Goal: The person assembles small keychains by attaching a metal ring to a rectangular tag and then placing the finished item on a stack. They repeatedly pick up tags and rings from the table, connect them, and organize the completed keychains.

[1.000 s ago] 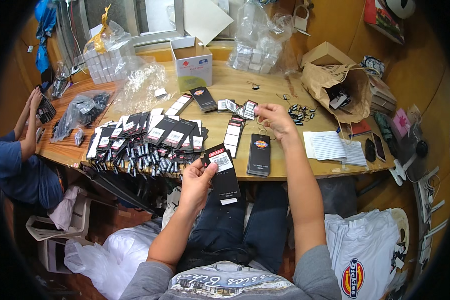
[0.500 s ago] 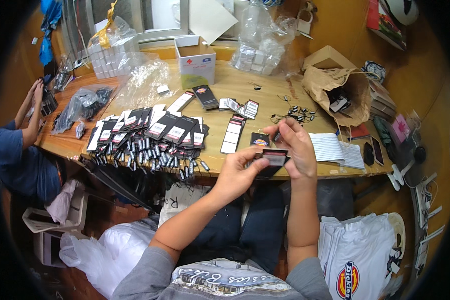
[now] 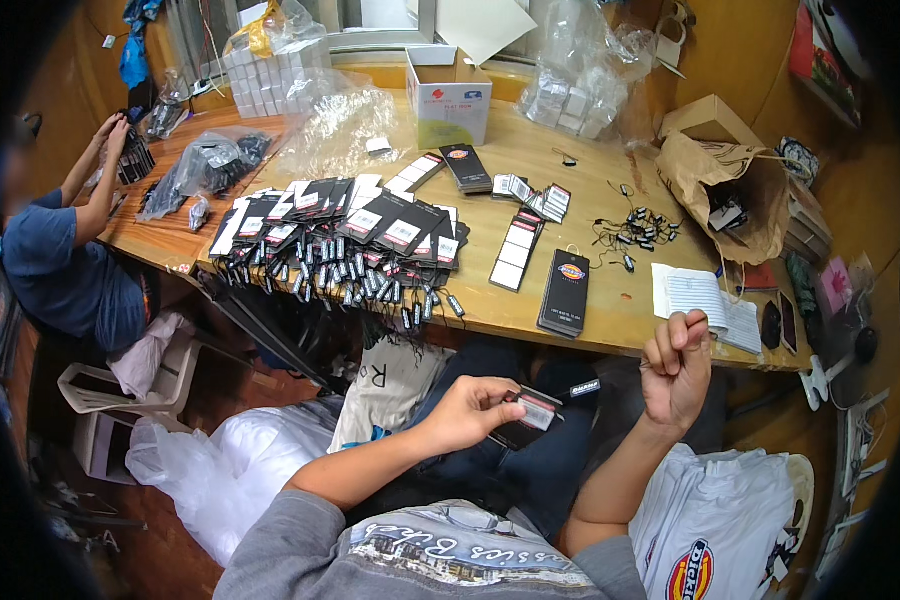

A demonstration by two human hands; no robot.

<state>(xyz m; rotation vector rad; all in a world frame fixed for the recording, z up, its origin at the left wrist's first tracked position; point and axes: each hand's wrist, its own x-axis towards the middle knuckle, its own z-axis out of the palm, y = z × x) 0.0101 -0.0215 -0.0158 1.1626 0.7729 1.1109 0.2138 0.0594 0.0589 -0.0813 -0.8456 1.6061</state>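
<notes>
The person is wearing a grey short-sleeved T-shirt (image 3: 430, 560) bearing a printed picture graphic. Dark blue trousers (image 3: 530, 470) are covering the legs. Both forearms are showing bare.

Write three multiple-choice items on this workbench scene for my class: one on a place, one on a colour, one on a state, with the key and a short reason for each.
1. Where is the black tag that the left hand holds?
A. Below the table edge, over the lap
B. Inside the paper bag
C. On top of the cardboard box

2. What colour is the shirt of the person at the far left?
A. Red
B. Blue
C. Yellow

3. How is the right hand?
A. Flat on the table
B. Closed in a loose fist, raised
C. Holding the notebook

Key: 1 A, the tag shows below the table edge, over dark trousers. 2 B, the shirt is plainly blue. 3 B, the fingers are curled and the hand is lifted off the table.
</notes>
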